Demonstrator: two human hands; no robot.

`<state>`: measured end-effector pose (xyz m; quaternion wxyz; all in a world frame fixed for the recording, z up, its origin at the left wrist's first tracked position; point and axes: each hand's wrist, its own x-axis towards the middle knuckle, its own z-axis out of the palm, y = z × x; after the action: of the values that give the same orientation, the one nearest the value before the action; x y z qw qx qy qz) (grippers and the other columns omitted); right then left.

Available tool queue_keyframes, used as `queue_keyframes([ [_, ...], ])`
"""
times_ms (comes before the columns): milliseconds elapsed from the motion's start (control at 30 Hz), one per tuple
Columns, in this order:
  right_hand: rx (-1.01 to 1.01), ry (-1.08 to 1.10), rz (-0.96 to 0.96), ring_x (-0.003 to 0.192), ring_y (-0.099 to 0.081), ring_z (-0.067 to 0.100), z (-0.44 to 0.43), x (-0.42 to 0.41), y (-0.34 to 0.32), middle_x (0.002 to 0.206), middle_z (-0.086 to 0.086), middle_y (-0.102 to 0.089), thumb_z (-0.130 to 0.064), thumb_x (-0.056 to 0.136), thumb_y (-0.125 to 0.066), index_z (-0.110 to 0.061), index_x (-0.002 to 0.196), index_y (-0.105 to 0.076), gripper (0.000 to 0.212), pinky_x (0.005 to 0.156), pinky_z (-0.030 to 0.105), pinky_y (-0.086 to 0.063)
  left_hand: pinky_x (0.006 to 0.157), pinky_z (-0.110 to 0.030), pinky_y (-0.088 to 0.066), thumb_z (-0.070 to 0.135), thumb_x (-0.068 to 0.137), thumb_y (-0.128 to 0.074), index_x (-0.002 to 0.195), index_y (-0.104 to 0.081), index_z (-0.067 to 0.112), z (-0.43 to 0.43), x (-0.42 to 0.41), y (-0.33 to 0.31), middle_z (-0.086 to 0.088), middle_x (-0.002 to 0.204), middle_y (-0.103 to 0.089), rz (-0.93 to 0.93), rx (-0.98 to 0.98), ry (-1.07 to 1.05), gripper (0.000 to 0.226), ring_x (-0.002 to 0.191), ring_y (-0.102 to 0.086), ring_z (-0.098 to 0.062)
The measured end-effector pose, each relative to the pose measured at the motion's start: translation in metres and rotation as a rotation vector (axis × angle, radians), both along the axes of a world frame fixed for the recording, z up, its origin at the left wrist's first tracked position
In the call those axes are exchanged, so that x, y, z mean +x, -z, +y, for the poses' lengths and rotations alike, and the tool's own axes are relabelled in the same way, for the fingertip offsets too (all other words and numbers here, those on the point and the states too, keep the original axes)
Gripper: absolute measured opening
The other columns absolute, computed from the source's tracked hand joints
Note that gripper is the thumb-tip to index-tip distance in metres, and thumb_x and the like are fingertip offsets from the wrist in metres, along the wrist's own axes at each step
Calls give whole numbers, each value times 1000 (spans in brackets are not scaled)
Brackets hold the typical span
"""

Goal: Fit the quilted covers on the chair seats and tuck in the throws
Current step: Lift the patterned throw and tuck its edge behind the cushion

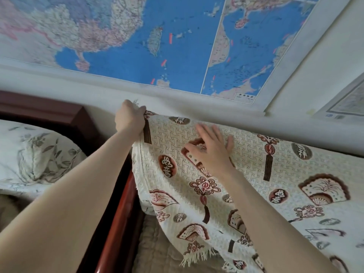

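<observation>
The left grip (129,117) is closed round the upper left corner of the patterned throw (285,170), with the cloth bunched inside the curled fingers and held up close to the white wall (197,104). Just to its right, the right grip (211,148) is laid flat on the throw with the fingers straight and spread wide, and nothing is held in it. The throw is cream with brown fans, knots and round character medallions. It is draped from the left grip downward and to the right over the backrest, and its fringed edge (197,255) hangs below the right grip, beside the forearm. Under that fringe a beige quilted cover (155,249) is seen lying on the seat. Below the left grip, partly hidden by its forearm, a dark red wooden armrest (118,223) is seen just beside the quilted cover. Further left of the left grip, a leaf-printed cushion (39,154) is set before a dark wooden frame (49,109). Above both grips a large blue wall map (157,36) is hung, and a smaller map (346,103) is partly seen far to the right.
</observation>
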<state>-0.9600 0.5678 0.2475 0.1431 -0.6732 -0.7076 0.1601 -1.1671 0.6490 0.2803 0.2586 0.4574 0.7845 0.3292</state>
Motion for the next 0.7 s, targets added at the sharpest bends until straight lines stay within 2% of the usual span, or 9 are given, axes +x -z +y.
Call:
queue_keyframes([
  [100, 47, 34, 61, 145, -11, 8, 0, 2, 5, 155, -19, -26, -70, 87, -43, -41, 149, -26, 71, 112, 45, 14, 75, -31, -33, 46, 92, -56, 105, -53, 7, -30, 6, 5, -10, 100, -55, -98, 27, -64, 42, 105, -55, -32],
  [200, 87, 70, 46, 140, -22, 12, -1, -1, 5, 148, -17, -36, -72, 83, -48, -40, 147, -33, 73, 113, 45, 3, 76, -32, -36, 56, 86, -62, 103, -49, 9, -82, 15, 12, -2, 93, -52, -194, 99, -165, 52, 90, -50, -23],
  [300, 93, 96, -43, 132, -30, 16, -3, 0, -1, 141, -8, -39, -77, 75, -50, -32, 145, -38, 85, 108, 41, -9, 67, -32, -35, 52, 83, -67, 85, -48, 10, -132, 25, 31, 4, 78, -49, -234, 141, -151, 46, 75, -48, -19],
  [400, 75, 102, -69, 132, -28, 16, -11, 1, -7, 144, -5, -38, -78, 73, -53, -27, 143, -42, 87, 105, 36, -9, 62, -33, -35, 39, 91, -63, 66, -36, 12, -156, 25, 41, 0, 71, -43, -185, 219, -71, 45, 65, -44, -16],
  [467, 75, 114, -79, 133, -28, 16, -17, 0, -12, 142, -8, -44, -80, 70, -53, -27, 138, -47, 86, 107, 39, -7, 52, -23, -32, 29, 96, -57, 68, -30, 12, -157, 15, 33, 1, 59, -38, -207, 278, -57, 43, 51, -38, -5],
  [533, 81, 115, -83, 129, -37, 16, -18, -2, -22, 132, -8, -54, -83, 67, -53, -26, 129, -53, 85, 112, 46, -6, 45, -20, -30, 22, 98, -54, 71, -30, 8, -147, 1, 16, 1, 54, -33, -187, 371, -27, 39, 44, -34, -4],
  [600, 88, 98, -21, 121, -48, 15, -14, -5, -33, 126, -7, -59, -83, 67, -54, -25, 124, -56, 81, 112, 47, -12, 44, -19, -29, 21, 98, -54, 74, -32, 6, -131, -15, -1, 2, 53, -31, -136, 459, -2, 36, 42, -33, -4],
  [700, 15, 94, -46, 129, -44, 17, -11, -1, -37, 137, -6, -53, -85, 72, -44, -28, 132, -52, 83, 112, 49, -14, 46, -20, -29, 28, 96, -58, 70, -32, 8, -115, -27, -2, 0, 52, -35, -42, 382, 67, 42, 47, -31, -9],
])
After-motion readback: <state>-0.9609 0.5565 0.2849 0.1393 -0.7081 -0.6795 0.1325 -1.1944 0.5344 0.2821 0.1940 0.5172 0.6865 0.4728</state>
